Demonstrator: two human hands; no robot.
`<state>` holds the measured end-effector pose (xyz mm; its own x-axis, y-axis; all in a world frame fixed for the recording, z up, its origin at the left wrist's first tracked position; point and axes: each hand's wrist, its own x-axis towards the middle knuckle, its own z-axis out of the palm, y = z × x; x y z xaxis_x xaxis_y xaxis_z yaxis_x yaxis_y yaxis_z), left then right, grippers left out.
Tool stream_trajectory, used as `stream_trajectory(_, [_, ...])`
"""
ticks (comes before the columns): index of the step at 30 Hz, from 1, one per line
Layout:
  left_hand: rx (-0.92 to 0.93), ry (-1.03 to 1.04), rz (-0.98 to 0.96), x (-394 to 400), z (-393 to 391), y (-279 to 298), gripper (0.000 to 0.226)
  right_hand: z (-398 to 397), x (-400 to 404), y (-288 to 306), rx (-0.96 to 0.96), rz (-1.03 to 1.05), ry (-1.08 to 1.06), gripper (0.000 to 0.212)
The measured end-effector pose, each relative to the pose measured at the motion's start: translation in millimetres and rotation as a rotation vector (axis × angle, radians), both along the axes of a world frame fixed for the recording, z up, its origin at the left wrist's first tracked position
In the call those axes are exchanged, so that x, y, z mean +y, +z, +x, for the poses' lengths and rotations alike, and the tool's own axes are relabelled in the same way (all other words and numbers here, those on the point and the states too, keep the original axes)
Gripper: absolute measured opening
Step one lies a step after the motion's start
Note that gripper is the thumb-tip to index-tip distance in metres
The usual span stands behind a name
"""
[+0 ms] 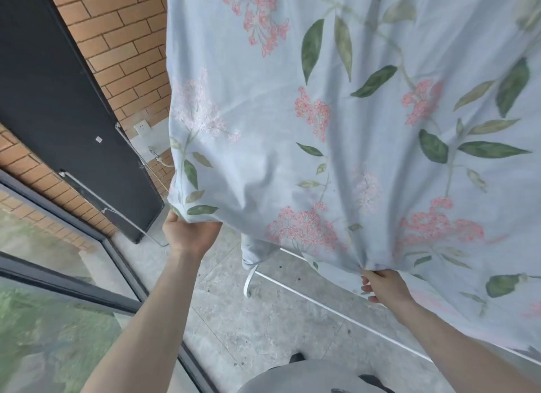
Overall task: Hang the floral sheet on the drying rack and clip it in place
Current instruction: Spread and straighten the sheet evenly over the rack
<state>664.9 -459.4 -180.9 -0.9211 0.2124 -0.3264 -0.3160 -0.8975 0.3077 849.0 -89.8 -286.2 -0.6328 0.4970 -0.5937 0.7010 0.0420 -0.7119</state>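
The floral sheet (336, 123), pale blue with pink blossoms and green leaves, hangs down in front of me and fills the upper right of the head view. My left hand (188, 234) grips its lower left corner. My right hand (383, 287) pinches a bunched fold of the bottom edge further right. Below the sheet, the drying rack's white foot and low bar (295, 290) show on the floor; its upper rails are hidden behind the cloth. No clips are in sight.
A black door (64, 111) with a metal handle stands in an orange brick wall (123, 35) at the left. A dark-framed glass panel (58, 275) runs along the lower left. The floor is grey concrete (248, 334). My legs and shoes show at the bottom.
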Motion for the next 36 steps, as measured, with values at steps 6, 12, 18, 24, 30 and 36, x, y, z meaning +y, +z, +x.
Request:
stream_trajectory(6, [-0.075,-0.236,-0.153,57,11,-14,0.021,1,-30,32,0.355,-0.508,-0.338,0.023])
stream_trajectory(12, [-0.357,-0.281,-0.276,114,20,-11,0.016,-3,-44,84,0.531,-0.836,-0.467,0.027])
stream_trajectory(18, [0.223,-0.913,-1.008,154,35,-11,0.018,-6,-51,140,0.655,-0.924,-0.514,0.013])
stream_trajectory(24, [0.225,-0.747,-0.688,172,53,18,0.034,-3,-43,161,0.811,-0.497,-0.248,0.044])
stream_trajectory(30, [0.029,-0.362,-0.791,171,69,51,0.025,12,-35,118,0.646,0.034,-0.259,0.090])
stream_trajectory(36, [0.052,-0.496,-0.608,176,80,112,0.040,2,-29,93,0.299,-0.744,-0.769,0.079])
